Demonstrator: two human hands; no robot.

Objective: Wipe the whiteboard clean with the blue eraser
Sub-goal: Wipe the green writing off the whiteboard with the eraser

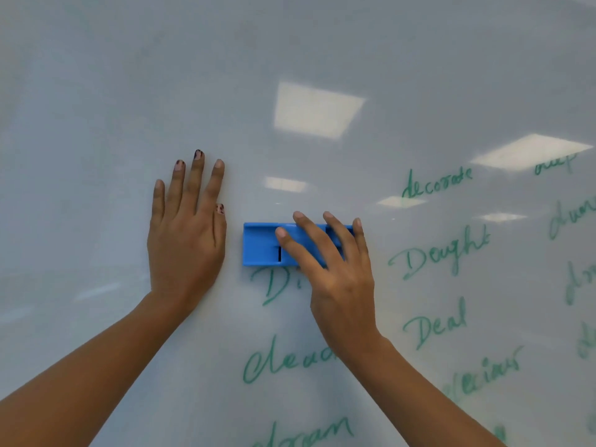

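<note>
Right hand has its fingers spread over the blue eraser, pressing it flat against the whiteboard rather than wrapping round it; the thumb is out of sight, so whether it pinches the lower edge I cannot tell. Left hand lies open, palm on the bare board just beside the eraser, holding nothing. The eraser sits lengthwise near the middle of the head view, its lower edge touching the top of a half-gone green word.

Trouble, as I judge it: with only fingertips on top, a hard stroke could let the eraser skid out and drop. A light or tilted press would likely smear the ink instead of lifting it. The braced left palm could drag through wet-looking writing if it slides right.

Plenty of green writing remains at right and below, so the job looks far from done. Words at the right and bottom edges are cut off, several are too blurred to read, and ceiling-light glare may hide faint marks
</note>
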